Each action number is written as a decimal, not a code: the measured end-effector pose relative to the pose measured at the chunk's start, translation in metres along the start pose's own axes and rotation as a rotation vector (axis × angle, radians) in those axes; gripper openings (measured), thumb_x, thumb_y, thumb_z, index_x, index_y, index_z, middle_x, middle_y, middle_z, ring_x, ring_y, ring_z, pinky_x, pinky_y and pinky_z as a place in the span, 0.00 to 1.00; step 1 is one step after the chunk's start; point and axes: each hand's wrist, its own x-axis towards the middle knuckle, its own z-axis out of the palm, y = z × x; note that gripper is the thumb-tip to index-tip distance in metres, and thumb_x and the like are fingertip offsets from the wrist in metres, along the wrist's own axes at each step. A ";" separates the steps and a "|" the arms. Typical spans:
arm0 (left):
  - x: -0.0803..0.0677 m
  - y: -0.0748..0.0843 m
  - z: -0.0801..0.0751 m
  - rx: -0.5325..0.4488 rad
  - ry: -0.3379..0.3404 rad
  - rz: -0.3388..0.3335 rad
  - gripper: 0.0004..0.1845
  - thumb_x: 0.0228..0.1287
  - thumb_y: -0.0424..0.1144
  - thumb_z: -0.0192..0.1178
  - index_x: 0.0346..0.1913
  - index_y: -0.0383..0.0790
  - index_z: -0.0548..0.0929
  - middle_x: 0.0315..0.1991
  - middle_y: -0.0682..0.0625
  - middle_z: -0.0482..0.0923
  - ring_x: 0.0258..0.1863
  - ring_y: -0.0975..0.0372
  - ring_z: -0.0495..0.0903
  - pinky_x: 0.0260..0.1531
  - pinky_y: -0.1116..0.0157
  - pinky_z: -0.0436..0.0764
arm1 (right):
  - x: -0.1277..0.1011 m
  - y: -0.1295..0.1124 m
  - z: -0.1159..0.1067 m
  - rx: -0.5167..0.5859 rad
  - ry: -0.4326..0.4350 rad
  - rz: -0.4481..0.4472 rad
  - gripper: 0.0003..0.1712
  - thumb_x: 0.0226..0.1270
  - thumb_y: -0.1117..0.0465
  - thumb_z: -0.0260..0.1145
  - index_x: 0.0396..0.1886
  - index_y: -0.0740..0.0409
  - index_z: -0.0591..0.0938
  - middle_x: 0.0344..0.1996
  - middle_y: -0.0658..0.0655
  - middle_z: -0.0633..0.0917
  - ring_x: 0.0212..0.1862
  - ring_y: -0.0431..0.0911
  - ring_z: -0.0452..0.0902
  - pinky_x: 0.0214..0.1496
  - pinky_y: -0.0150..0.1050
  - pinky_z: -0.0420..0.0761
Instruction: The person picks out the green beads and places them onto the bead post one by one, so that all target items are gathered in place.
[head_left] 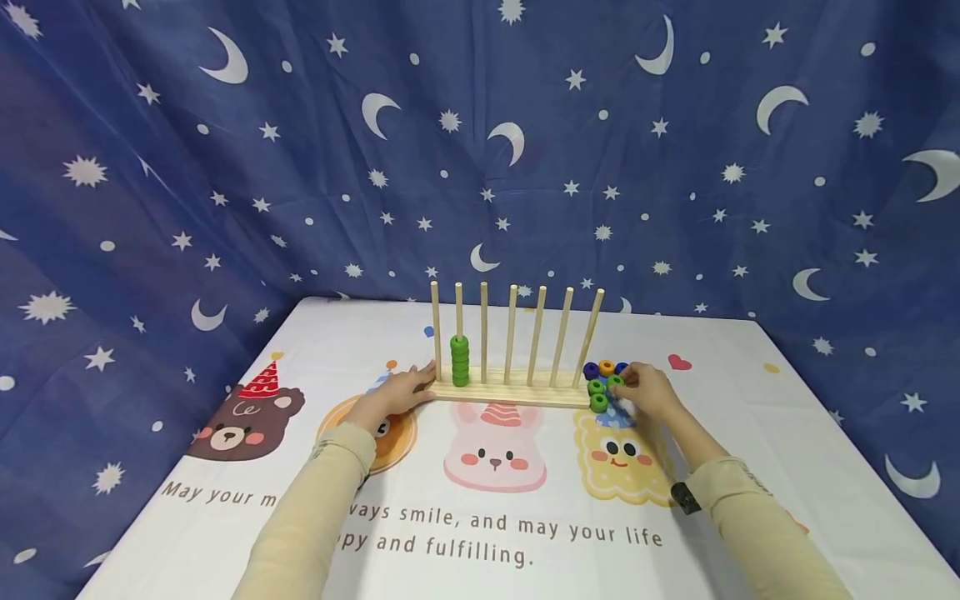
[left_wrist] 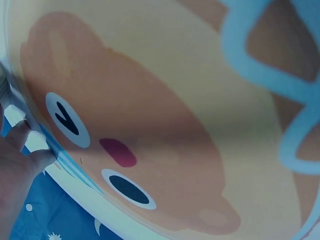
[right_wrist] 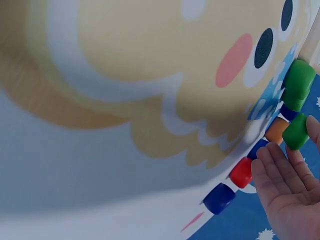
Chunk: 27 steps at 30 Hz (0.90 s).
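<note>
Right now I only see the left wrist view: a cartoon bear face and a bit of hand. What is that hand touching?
Observer: The left hand rests against the left end of a wooden peg rack.
Operator: Is anything on the pegs?
Observer: A stack of green rings sits on the second peg from the left. The other six pegs are bare.
Operator: And the other hand?
Observer: The right hand has its fingertips on a loose green ring. It lies in a cluster of coloured rings by the rack's right end. I cannot tell whether the hand pinches it.
</note>
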 end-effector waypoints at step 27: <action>0.002 -0.001 -0.002 0.025 -0.006 -0.016 0.31 0.61 0.47 0.51 0.65 0.42 0.58 0.68 0.47 0.49 0.63 0.41 0.53 0.61 0.46 0.57 | -0.008 -0.046 0.011 0.121 -0.001 -0.237 0.14 0.50 0.65 0.66 0.36 0.69 0.76 0.30 0.62 0.82 0.34 0.50 0.80 0.37 0.38 0.81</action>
